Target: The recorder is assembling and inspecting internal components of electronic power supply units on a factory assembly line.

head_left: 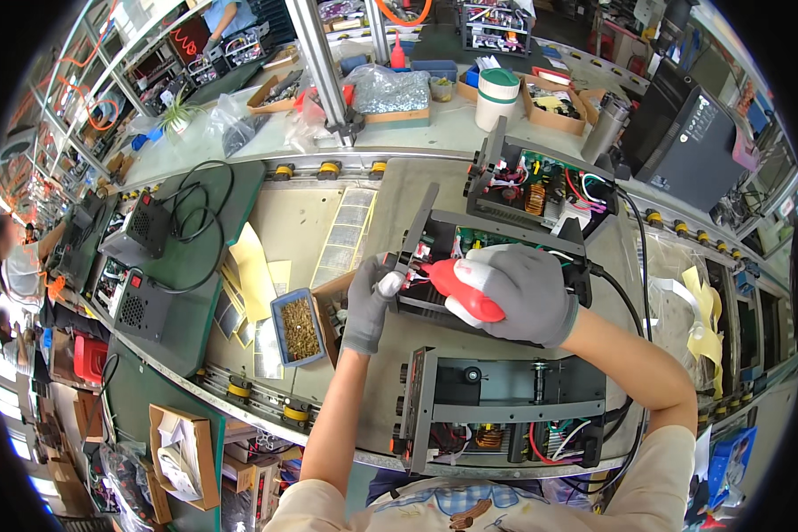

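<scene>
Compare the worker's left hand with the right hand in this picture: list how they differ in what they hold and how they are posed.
The right hand wraps around a red-handled screwdriver; the left hand holds no tool, only pinching at the front edge of the open grey chassis.
The right hand lies over the chassis, its back to the camera; the left hand sits at its left end, beside a blue tray of brass screws.
Both wear grey gloves.

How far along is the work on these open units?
In hand: the right hand drives a red screwdriver into the middle unit, steadied by the left hand. Left: all three units look uncovered, including near unit and far unit. Nothing looks clearly finished.
</scene>
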`<action>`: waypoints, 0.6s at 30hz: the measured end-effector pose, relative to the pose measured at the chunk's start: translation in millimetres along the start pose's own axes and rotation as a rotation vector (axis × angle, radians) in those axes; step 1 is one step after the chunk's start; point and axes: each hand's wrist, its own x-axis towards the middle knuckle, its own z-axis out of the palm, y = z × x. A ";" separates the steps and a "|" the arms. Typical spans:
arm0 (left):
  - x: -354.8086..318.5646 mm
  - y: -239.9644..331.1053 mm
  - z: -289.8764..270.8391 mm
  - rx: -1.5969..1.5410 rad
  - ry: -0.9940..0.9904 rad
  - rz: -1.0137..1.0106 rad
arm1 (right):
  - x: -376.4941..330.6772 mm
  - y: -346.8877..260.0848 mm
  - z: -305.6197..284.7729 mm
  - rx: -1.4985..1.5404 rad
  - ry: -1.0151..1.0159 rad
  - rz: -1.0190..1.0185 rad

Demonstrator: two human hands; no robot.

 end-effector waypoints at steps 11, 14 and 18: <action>-0.4 -9.6 -3.7 -0.024 -0.025 0.017 | 6.9 -2.6 8.1 -0.034 -0.007 0.174; -2.5 -12.2 -7.8 -0.004 -0.068 -0.024 | 7.2 -8.3 -8.2 0.046 -0.059 0.272; -16.4 -12.1 -2.1 0.250 -0.123 0.091 | -10.9 -20.5 -78.2 0.081 0.018 0.633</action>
